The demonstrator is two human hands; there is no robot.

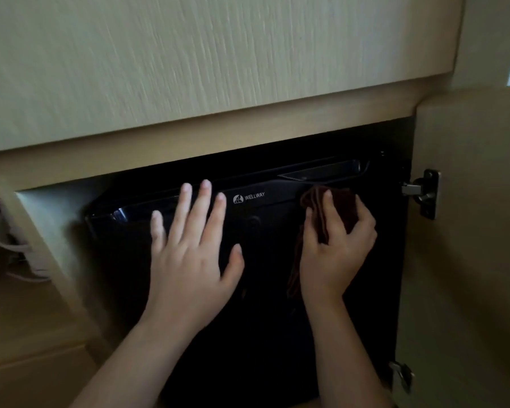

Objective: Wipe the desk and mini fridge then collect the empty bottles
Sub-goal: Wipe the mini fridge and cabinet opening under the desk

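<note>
Under the pale wood-grain table, a black mini fridge is sitting in a cabinet whose door is standing open at the right. The left hand is lying over the fridge front, fingers straight and spread, holding nothing. The right hand is gripping a dark brown cloth against the fridge's upper right, its fingers curling round it. White lettering is reading "WELLWAY" beside a small logo.

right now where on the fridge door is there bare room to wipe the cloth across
Bare fridge door lies below the left hand and right hand, and in a strip between them under the WELLWAY logo. Crowded upper right: the cloth, gripped there, sits near the hinge.
</note>
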